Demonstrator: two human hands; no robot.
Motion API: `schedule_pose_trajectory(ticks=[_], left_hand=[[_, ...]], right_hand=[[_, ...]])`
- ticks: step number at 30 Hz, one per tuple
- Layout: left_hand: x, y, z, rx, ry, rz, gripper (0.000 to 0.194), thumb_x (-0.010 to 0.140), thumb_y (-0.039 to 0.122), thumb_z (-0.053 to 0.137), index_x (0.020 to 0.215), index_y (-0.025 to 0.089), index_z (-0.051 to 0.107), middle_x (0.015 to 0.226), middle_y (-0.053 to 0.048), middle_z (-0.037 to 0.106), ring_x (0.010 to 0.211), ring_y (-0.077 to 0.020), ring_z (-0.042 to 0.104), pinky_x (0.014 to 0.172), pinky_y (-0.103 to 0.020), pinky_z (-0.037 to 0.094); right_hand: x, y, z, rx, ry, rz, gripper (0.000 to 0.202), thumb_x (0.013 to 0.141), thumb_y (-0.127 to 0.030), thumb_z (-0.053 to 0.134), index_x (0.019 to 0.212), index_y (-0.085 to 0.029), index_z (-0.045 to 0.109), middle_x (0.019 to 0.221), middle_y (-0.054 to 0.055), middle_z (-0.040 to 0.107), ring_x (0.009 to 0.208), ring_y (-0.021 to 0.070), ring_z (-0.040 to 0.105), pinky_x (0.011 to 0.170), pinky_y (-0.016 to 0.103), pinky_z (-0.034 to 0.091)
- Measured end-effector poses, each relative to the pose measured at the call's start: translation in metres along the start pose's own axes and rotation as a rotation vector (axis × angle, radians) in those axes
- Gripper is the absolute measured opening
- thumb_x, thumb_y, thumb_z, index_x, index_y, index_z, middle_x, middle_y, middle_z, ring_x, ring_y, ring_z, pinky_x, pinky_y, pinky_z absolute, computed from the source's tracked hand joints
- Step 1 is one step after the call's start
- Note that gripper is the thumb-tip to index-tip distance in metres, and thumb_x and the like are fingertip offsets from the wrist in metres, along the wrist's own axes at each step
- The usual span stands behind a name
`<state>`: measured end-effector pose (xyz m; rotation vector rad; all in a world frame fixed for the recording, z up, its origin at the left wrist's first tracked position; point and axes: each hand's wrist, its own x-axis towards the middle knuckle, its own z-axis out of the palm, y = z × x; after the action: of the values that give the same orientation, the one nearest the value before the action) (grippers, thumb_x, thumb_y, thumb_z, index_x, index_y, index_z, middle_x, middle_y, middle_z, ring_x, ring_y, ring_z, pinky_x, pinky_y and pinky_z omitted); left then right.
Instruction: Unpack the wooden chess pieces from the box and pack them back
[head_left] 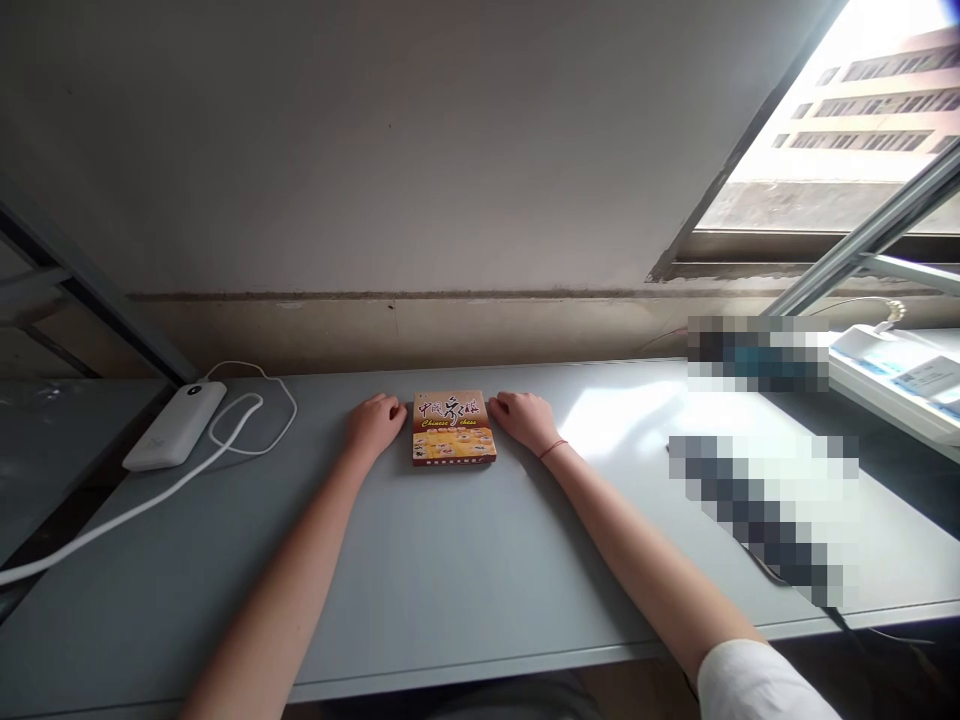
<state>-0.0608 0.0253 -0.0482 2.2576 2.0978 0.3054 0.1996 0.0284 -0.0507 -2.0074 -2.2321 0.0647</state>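
A small brown and yellow Chinese chess box [453, 428] lies flat on the grey table [450, 580], its printed lid facing up. Just left of the box rests my left hand [377, 425], fingers curled into a loose fist with nothing visible in it. On the box's other side, my right hand [525, 420] is also curled closed on the tabletop, a thin red band round its wrist. A narrow gap separates each hand from the box.
A white power bank [176, 425] with a white cable [161, 495] lies at the left. Blurred-out items are on the right side. Metal frame bars rise at both sides, and a wall [390, 150] stands behind.
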Motion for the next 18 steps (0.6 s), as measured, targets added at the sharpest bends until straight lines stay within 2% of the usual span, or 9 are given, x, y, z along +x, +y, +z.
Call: schedule_pose_trajectory(ticks=[18], left_hand=[[0.0012, -0.0007, 0.0015, 0.002, 0.012, 0.008, 0.032, 0.09, 0.034, 0.04, 0.07, 0.02, 0.06, 0.082, -0.005, 0.063, 0.073, -0.0173, 0.057, 0.059, -0.028, 0.029]], right_hand=[[0.0006, 0.0022, 0.0021, 0.022, 0.016, -0.006, 0.043, 0.093, -0.038, 0.032, 0.072, -0.02, 0.065, 0.073, 0.006, 0.067, 0.061, 0.0154, 0.054, 0.052, 0.026, 0.021]])
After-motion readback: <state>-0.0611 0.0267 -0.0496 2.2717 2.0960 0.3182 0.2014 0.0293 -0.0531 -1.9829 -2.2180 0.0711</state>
